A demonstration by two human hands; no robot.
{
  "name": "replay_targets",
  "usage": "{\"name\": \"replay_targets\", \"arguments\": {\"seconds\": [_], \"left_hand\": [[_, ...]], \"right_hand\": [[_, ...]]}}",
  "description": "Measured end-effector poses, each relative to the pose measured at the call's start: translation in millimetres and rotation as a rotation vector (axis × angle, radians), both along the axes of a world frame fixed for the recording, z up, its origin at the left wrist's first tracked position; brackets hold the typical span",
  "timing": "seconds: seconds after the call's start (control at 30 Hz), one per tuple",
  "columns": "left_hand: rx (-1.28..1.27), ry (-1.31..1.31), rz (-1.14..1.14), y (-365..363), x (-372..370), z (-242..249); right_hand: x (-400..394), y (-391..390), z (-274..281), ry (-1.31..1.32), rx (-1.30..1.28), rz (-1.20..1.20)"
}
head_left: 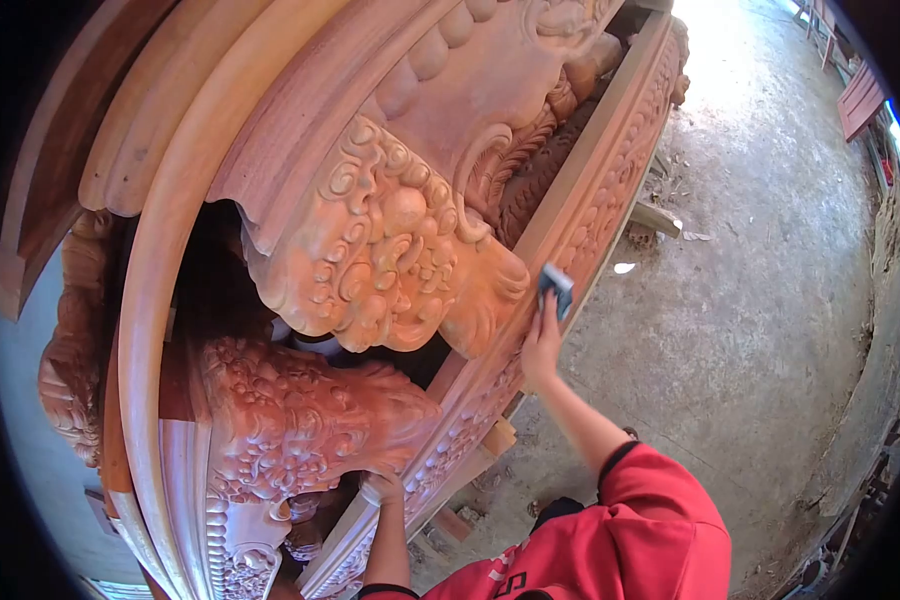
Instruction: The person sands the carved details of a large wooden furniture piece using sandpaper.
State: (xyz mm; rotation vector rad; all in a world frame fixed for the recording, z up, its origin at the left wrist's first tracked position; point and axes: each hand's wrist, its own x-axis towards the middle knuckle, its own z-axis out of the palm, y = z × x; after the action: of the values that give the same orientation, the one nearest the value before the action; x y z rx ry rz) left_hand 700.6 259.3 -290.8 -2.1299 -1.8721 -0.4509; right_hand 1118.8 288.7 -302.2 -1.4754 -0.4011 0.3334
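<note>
My right hand (541, 348) reaches forward along a long carved wooden rail (490, 370). Its fingers are closed on a folded blue-grey piece of sandpaper (558, 288) with a pale edge, which lies against the rail's outer carved side. Lower down, my left hand (384, 487) rests at the same rail's upper edge, its fingers bent over it and partly hidden. Just beyond the left hand is a reddish carved leg (310, 420) with raised flower-like relief. Above that, a lighter orange carved leg (400, 245) comes close to the rail.
Long curved wooden pieces (185, 190) stand on the left. Wood blocks (656, 218) stick out under the rail on the right, above the grey concrete floor (730, 330). A reddish wooden panel (860, 100) stands at the far right. Dark gaps open between the carved parts.
</note>
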Motion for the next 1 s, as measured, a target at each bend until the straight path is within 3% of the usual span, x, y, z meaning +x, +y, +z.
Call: {"name": "replay_targets", "arguments": {"seconds": [0.03, 0.13, 0.23, 0.33, 0.4, 0.5, 0.6, 0.67, 0.73, 0.83, 0.93, 1.0], "left_hand": [[-0.001, -0.004, -0.002, 3, -2, -4], [0.141, -0.09, -0.033, 2, -1, -9], [0.092, -0.067, -0.02, 2, 3, 2], [0.065, -0.06, 0.017, 5, -4, -10], [0.042, -0.118, -0.118, 8, -14, -18], [0.021, -0.113, -0.107, 7, -7, -13], [-0.04, -0.102, -0.016, -1, 20, 16], [-0.041, -0.105, -0.03, 0, 14, 7], [-0.07, -0.092, 0.0, -1, 24, 19], [-0.039, -0.087, -0.041, 1, 18, 11], [-0.019, -0.129, -0.026, -1, 39, 30], [-0.014, -0.126, 0.065, -6, 49, 40]], "right_hand": [[-6, -7, -3, -0.137, -0.041, 0.098], [1, -8, -5, -0.246, -0.132, 0.095], [44, 28, 5, -0.12, -0.133, -0.086], [81, 44, 2, -0.202, -0.173, -0.192], [90, 39, 10, -0.069, -0.099, -0.104], [61, -2, 16, 0.023, -0.153, 0.132], [19, -50, -5, -0.05, -0.235, 0.392], [13, -64, -4, -0.114, -0.211, 0.439], [13, -70, 8, -0.041, -0.093, 0.31], [38, -56, 66, -0.082, 0.039, 0.266], [58, -38, 160, -0.109, 0.235, 0.179], [61, -22, 212, -0.367, 0.304, 0.062]]}}
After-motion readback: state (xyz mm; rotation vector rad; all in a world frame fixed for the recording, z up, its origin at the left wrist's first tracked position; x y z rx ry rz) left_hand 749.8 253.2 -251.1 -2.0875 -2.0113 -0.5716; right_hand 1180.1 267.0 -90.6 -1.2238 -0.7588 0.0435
